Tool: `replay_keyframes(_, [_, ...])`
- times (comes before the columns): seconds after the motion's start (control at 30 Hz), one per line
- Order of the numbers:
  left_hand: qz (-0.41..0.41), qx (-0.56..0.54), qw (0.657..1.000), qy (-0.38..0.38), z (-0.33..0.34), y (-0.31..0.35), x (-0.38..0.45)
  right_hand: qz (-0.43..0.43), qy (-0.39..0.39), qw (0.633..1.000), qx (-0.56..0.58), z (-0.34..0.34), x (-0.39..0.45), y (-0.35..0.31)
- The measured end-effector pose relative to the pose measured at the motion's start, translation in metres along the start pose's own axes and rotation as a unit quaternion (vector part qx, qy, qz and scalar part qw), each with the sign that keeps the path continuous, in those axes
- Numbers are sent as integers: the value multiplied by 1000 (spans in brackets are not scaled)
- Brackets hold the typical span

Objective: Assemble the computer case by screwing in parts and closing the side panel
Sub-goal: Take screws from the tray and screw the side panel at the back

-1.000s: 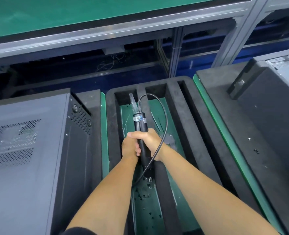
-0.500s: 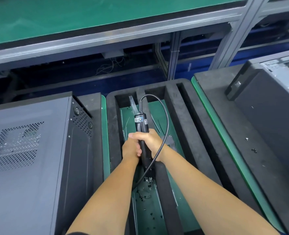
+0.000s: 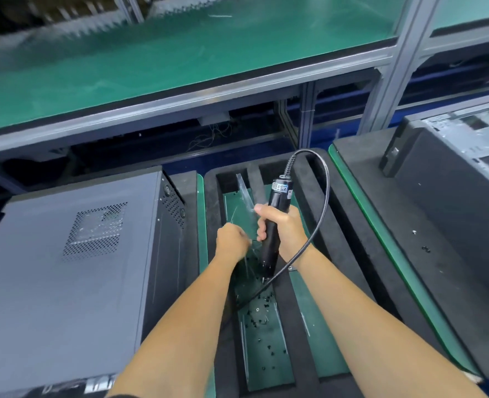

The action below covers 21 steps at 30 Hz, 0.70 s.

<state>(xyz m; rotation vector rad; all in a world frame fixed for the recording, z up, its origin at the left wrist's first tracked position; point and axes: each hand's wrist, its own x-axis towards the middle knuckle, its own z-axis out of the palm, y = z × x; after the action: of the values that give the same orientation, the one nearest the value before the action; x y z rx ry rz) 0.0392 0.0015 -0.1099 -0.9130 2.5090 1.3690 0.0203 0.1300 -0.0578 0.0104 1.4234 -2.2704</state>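
Black electric screwdriver (image 3: 275, 222) stands in the right hand's (image 3: 280, 228) curled grip, left hand (image 3: 232, 242) pinched beside it.

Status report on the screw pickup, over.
Right hand grips electric screwdriver, tip down over loose screws in tray. Left hand curled beside it, contents hidden. Closed computer case left. Cable loops clear.

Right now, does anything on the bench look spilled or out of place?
Yes: a few small black screws lie stray on the black foam pad to the right, apart from the loose screws in the green tray.
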Motion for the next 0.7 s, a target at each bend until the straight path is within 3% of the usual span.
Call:
replay_keyframes(0.2, [43,-15,999,3,-55,29,-47,-117,45,992,32,38,-16,-27])
replay_keyframes(0.3, [52,-99,994,-7,-76,39,-71,-164,79,982,57,57,-31,-45])
replay_keyframes(0.5, [33,-249,960,-122,-107,35,-112,-260,117,956,68,92,-76,-71])
replay_keyframes(0.6, [33,-315,941,-121,-126,23,-131,-278,126,948,90,120,-107,-68])
replay_keyframes(0.7, [19,-399,914,-77,-143,17,-139,-241,92,958,123,132,-126,-65])
